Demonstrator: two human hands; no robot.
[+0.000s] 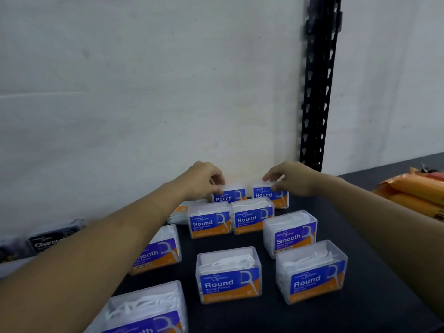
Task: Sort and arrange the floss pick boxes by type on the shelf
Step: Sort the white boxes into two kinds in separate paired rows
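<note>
Left Round box [229,195] and right Round box [271,195] stand upright at the back edge of the shelf [348,205], close to the wall [144,92], labels facing me. Their long sides run along that edge, with a narrow gap between them. My left hand [204,181] pinches the top of the left one, fingers curled over the lid. My right hand [292,180] pinches the right one the same way. Each box lies directly under its own fingers, so neither arm needs to cross. Closing the gap looks like the coming move. Just in front stands a second pair of Round boxes [252,217], side by side. Smooth boxes [290,233] and more Round boxes [228,276] sit mixed toward the front edge, unsorted. A Charcoal box [50,241] sits off the left edge.
</note>
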